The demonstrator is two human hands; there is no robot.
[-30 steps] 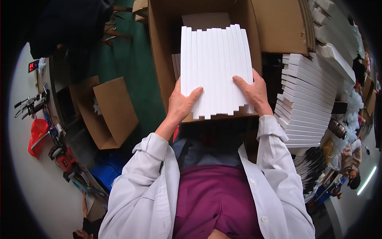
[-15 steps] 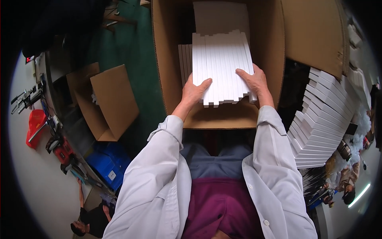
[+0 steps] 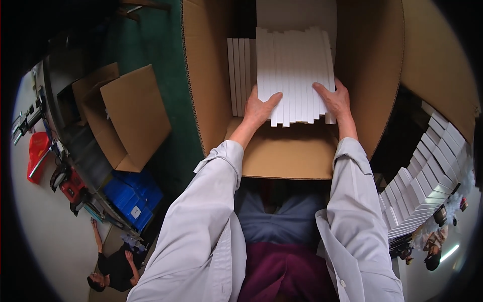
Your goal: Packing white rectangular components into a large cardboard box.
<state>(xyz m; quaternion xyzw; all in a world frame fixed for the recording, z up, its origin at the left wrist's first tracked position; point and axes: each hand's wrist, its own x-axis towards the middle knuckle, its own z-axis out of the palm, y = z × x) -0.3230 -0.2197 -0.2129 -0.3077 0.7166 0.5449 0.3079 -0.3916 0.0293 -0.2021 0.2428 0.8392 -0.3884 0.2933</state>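
Note:
A row of thin white boxes [image 3: 294, 70], pressed side by side with uneven ends, is held between my two hands inside a large open cardboard carton [image 3: 372, 65]. My left hand [image 3: 259, 108] grips the row's near left side, thumb on top. On the near right side, my right hand [image 3: 336, 102] clasps it the same way. The fingers of both hands are mostly hidden behind the row. Several more white boxes [image 3: 241, 75] stand in the carton, to the left of the held row. A pale flat panel [image 3: 297, 14] shows beyond it.
To the left, a smaller open cardboard box [image 3: 133, 116] stands near blue bins [image 3: 133, 199] and a bench with a red tool [image 3: 73, 186]. A tall stack of white boxes [image 3: 422, 176] rises at the right. One person [image 3: 115, 267] is at lower left, another [image 3: 435, 246] at far right.
My hands have carried the row of white boxes farther into the carton. The carton looms larger in view, and more of its near flap shows below the row.

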